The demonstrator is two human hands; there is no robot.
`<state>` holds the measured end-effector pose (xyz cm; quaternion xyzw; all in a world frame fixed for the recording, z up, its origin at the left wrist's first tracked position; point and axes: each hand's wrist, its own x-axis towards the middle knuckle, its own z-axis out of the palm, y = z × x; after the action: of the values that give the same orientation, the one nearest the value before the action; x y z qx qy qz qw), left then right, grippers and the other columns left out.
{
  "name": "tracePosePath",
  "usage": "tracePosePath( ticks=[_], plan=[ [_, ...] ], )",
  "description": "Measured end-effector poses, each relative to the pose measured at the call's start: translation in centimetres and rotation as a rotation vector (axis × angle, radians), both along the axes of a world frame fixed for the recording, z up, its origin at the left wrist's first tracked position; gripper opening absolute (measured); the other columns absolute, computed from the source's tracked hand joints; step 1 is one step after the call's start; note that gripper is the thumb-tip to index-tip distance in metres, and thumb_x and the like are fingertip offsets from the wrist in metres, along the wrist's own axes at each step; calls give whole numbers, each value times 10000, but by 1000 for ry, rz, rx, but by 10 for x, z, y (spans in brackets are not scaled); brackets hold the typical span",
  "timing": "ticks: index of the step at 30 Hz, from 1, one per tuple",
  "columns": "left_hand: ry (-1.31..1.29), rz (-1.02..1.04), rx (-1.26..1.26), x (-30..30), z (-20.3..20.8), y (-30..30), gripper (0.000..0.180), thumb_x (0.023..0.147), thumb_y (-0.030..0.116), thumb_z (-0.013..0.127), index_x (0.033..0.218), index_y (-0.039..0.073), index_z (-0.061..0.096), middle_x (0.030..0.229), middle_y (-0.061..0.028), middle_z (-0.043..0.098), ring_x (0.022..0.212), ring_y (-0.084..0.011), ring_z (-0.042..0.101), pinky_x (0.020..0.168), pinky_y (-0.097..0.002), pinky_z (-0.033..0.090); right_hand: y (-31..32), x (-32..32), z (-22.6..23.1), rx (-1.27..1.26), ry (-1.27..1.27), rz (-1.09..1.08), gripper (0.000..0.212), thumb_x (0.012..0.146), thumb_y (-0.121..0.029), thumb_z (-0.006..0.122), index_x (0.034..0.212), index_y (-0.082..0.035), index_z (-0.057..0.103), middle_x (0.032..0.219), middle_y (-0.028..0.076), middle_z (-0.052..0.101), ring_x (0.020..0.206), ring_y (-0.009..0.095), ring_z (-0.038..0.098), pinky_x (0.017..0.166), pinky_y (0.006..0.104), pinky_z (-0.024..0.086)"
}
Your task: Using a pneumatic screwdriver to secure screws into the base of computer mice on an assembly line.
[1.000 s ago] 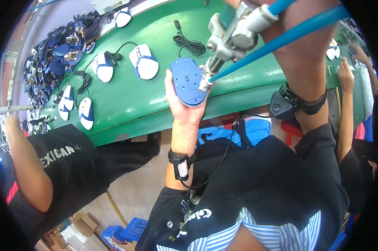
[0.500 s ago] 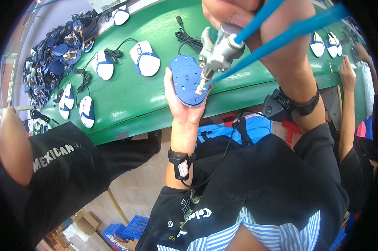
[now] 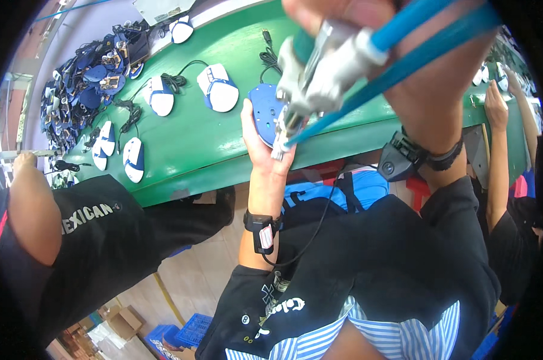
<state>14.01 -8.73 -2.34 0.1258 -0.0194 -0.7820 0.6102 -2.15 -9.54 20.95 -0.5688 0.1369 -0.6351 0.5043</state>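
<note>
Resting on my raised left hand (image 3: pixel 266 158) is a blue-bottomed computer mouse (image 3: pixel 263 114), turned underside up, with fingers and thumb along its edges. Its cable lies behind it on the green bench. My right hand (image 3: pixel 412 45) grips a silver metal tool (image 3: pixel 337 78) with two blue hoses, which looks like an auto-feed screwdriver. The tool slants down to the left, and its tip is over the near end of the mouse. Whether the tip touches the mouse cannot be told. The tool hides the mouse's right side, and the right fingers are blurred.
Several white-and-blue mice (image 3: pixel 218 89) lie on the green bench (image 3: pixel 193 135) to the left. Beyond them is a heap of blue mouse parts and cables (image 3: pixel 91 87). A person in black (image 3: pixel 97 240) sits at my left; another person's hand (image 3: pixel 496 108) is at the right.
My right hand and the tool look larger and nearer, covering more of the mouse. The tool's tip has shifted down and left, toward the mouse's near edge. The view has turned slightly.
</note>
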Motion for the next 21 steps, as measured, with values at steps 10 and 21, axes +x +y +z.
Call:
tracePosePath(
  ticks=[10, 21],
  plan=[
    [-13, -44, -29, -8, 23, 6, 501, 1015, 472, 438, 1295, 73, 552, 1284, -129, 620, 1170, -298, 607, 1018, -454, 483, 4, 23, -6, 110, 100, -61, 181, 953, -153, 644, 1040, 6, 646, 687, -8, 569, 507, 64, 491, 455, 235, 400],
    [-101, -10, 32, -7, 32, 9, 527, 1012, 481, 429, 1337, 76, 517, 1313, -130, 603, 1174, -317, 605, 972, -471, 514, 6, 30, -11, 116, 88, -109, 186, 957, -153, 638, 1050, 7, 645, 682, -9, 564, 509, 63, 488, 454, 234, 397]
  ],
)
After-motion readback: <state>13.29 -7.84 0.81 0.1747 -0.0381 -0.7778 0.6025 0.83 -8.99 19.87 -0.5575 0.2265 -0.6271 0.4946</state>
